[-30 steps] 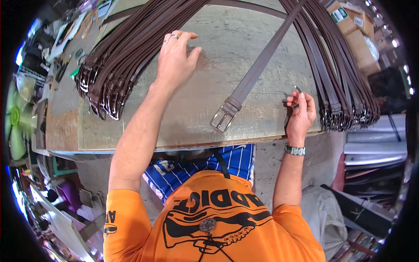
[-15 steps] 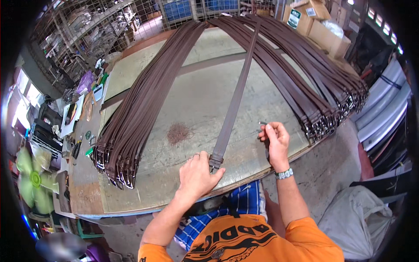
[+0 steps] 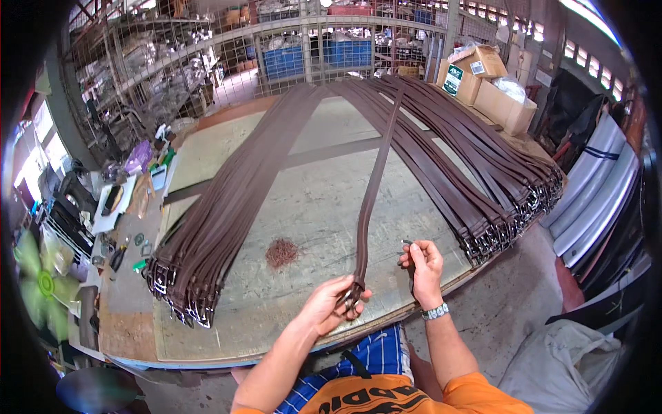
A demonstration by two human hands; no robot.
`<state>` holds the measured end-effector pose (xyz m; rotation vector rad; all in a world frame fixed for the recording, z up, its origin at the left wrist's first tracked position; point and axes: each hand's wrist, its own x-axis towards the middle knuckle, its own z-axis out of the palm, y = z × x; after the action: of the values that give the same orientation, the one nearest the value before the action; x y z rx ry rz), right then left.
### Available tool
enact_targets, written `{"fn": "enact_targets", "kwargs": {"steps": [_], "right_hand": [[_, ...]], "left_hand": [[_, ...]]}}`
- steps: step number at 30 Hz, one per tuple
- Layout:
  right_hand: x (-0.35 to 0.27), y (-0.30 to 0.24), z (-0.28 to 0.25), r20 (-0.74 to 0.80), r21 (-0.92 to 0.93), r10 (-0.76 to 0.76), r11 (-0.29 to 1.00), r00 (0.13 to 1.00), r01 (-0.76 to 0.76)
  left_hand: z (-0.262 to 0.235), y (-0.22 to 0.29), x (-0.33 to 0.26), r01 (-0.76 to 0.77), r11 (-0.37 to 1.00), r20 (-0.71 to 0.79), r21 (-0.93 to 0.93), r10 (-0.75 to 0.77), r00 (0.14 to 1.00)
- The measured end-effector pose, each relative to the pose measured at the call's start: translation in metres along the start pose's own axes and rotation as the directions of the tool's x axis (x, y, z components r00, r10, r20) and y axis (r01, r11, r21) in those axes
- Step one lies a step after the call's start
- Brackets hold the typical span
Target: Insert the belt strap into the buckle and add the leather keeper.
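My left hand (image 3: 324,307) is closed round the buckle end of a dark brown belt (image 3: 366,214), palm partly turned up, near the table's front edge. From there the strap runs away over the table to the belts at the far side. My right hand (image 3: 426,270) pinches a small dark tool with a shiny metal tip (image 3: 407,242), a little right of the held belt and apart from it. The tool's exact kind is too small to tell. Left of the belt lies a small heap of reddish-brown thread scraps (image 3: 281,253).
Many brown belts lie in a left bundle (image 3: 238,186) and a right bundle (image 3: 452,186), buckles towards me. Cardboard boxes (image 3: 507,107) stand at the far right. A green fan (image 3: 43,281) is at the left, beside small tools and papers on the table (image 3: 331,145).
My left hand has gone from resting flat over the buckle end to gripping it and lifting it, and the strap now bends. My right hand still holds the small tool. The view has tilted upward.
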<state>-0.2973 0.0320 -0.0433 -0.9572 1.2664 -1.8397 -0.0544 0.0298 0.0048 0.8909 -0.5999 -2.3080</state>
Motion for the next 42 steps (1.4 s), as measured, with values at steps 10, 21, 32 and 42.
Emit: {"fn": "enact_targets", "kwargs": {"steps": [10,21,32,42], "right_hand": [[-0.008,-0.007,0.003,-0.044,0.041,-0.026,0.999,0.999,0.028],[-0.019,-0.007,-0.002,-0.045,-0.047,0.0,0.999,0.999,-0.002],[-0.006,-0.02,0.0,0.022,-0.198,-0.063,0.978,0.998,0.066],[-0.002,-0.009,0.001,-0.008,-0.023,0.019,1.0,1.0,-0.019]], "left_hand": [[-0.003,-0.032,-0.038,-0.228,-0.04,0.152,0.973,0.852,0.501],[-0.014,-0.036,-0.048,-0.399,0.507,-0.115,0.764,0.715,0.689],[-0.011,-0.022,-0.043,-0.11,-0.175,0.205,0.978,0.884,0.42],[-0.035,-0.025,-0.052,-0.193,-0.227,0.291,0.955,0.85,0.438]]}}
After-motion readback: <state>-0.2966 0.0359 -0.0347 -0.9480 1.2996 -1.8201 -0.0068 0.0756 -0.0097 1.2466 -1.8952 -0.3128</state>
